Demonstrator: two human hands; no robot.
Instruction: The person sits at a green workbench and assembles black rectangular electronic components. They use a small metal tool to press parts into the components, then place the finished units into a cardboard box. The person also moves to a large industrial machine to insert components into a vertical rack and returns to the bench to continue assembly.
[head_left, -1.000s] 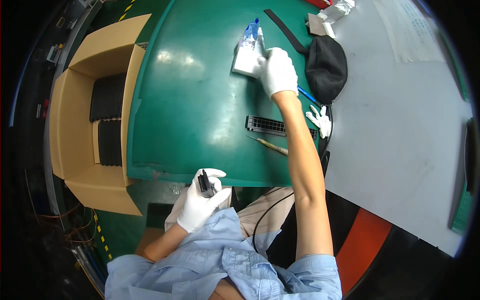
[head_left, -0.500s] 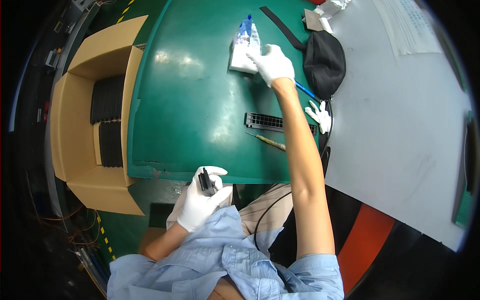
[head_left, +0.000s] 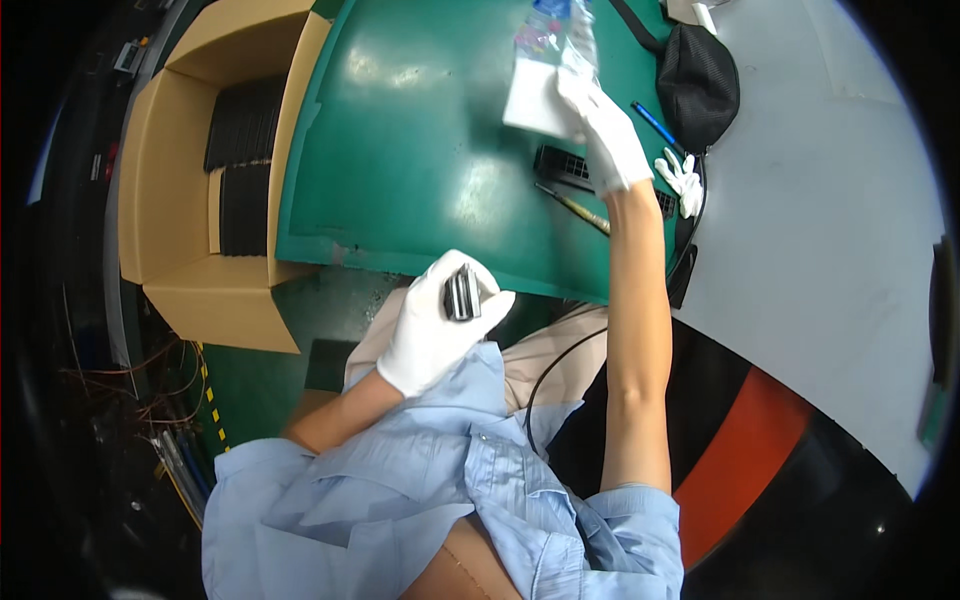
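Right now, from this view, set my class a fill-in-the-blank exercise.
The left hand, holding a small dark block, wears a ____ glove.
The right hand, on a clear plastic packet, is ____ from the body than the left.
The open brown cardboard box stands to the ____ of the green table.
The slim stick by the black mesh pouch is ____.
Missing words: white; farther; left; blue.

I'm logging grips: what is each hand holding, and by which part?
The left hand holds a small black part around its sides. The right hand, slightly blurred, grips a white packet by its right edge.
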